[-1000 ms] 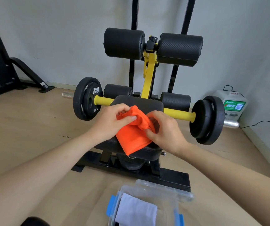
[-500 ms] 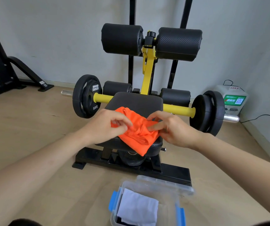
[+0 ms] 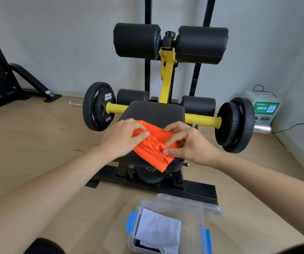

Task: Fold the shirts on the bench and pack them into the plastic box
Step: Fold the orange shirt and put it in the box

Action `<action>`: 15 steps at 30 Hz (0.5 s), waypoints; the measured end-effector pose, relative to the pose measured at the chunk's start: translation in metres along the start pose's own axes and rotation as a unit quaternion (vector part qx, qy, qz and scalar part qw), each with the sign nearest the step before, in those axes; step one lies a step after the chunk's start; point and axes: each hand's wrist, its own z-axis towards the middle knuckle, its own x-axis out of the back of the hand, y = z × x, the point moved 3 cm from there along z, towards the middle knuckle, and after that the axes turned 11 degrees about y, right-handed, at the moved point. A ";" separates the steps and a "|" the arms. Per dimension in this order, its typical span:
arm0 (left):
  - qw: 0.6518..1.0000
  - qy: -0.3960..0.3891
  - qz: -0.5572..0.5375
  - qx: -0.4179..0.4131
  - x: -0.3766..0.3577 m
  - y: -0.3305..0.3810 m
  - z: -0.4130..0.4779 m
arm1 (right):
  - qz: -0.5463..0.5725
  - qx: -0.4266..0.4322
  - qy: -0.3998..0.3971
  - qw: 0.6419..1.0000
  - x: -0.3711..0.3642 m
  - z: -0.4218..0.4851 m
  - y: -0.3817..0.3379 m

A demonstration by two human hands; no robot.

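Orange shirt [image 3: 153, 149] is lying bunched up on the near half of the black padded table [image 3: 156, 112], with one corner drooping over the front edge. Both hands are working on it. The left hand [image 3: 122, 138] is sitting on the shirt's left side, its thumb and fingers [image 3: 144, 133] pinching a fold of fabric near the far edge. The right hand [image 3: 189, 143] is reaching in from the right, its fingers [image 3: 167, 152] curled and pinching the crumpled middle. Honestly the cloth is so wrinkled there that I can't say which part of the shirt each hand is gripping.

Down on the wooden floor [image 3: 37, 143], just in front of the table's black base, the clear plastic box [image 3: 191, 233] is sitting open with blue latches [image 3: 130, 222] hanging on its sides. Its clear lid [image 3: 189, 202] is resting at the far rim. A folded white shirt [image 3: 158, 230] is lying inside on the left, on top of something dark [image 3: 145, 244].

Behind the hands a yellow bar [image 3: 202, 120] is running across, carrying a black weight plate [image 3: 98, 106] marked 5KG on the left and a pair of plates [image 3: 235, 123] on the right. Black foam rollers [image 3: 136, 41] are sitting up top, and a white-and-green unit [image 3: 265, 107] is standing by the right wall.
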 end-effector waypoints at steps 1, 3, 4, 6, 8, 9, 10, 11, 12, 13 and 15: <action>1.000 0.006 -0.002 0.005 0.001 -0.001 0.000 | 0.011 -0.006 -0.012 1.000 0.000 -0.002 0.000; 1.000 0.009 -0.004 0.009 0.001 -0.002 -0.001 | 0.031 -0.034 -0.023 0.999 0.002 -0.005 -0.001; 1.000 0.010 -0.008 0.010 0.001 -0.003 -0.002 | 0.036 -0.045 -0.019 0.998 0.003 -0.006 -0.001; 0.999 0.021 -0.025 0.023 0.002 -0.005 -0.003 | 0.025 -0.053 0.013 0.998 0.004 -0.006 -0.002; 0.997 0.037 -0.047 0.048 0.004 -0.007 -0.004 | 0.007 -0.060 0.064 0.996 0.002 -0.005 -0.001; 0.996 0.045 -0.052 0.060 0.005 -0.007 -0.004 | -0.005 -0.063 0.085 0.994 0.000 -0.005 0.000; 0.995 0.050 -0.051 0.069 0.006 -0.008 -0.004 | -0.019 -0.065 0.099 0.993 -0.002 -0.005 0.000; 0.995 0.053 -0.047 0.077 0.007 -0.008 -0.005 | -0.031 -0.066 0.102 0.992 -0.005 -0.005 0.001; 0.994 0.052 -0.044 0.082 0.008 -0.008 -0.005 | -0.038 -0.065 0.102 0.992 -0.006 -0.005 0.001; 0.994 0.051 -0.042 0.084 0.009 -0.007 -0.006 | -0.043 -0.061 0.101 0.992 -0.007 -0.005 0.000; 0.994 0.044 -0.037 0.089 0.009 -0.010 -0.008 | -0.062 -0.050 0.106 0.991 -0.005 -0.007 -0.001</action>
